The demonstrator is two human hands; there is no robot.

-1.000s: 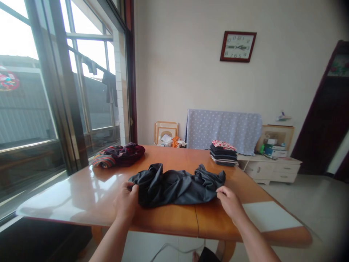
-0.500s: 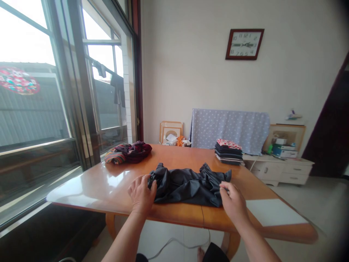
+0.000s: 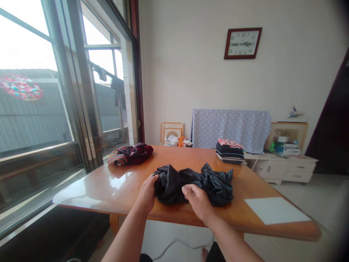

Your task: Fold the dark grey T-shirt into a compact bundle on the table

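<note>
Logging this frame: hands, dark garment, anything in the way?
Left hand at left end of dark garment; right hand curled before its middle. Garment crumpled on table. Folded stack behind, apart; no obstruction seen.

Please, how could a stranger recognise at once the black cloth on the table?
Find the wooden table. By its near edge, the left hand and right hand are at the cloth. It is plain, black and crumpled, unlike the neat stack and the colourful bundle.
</note>
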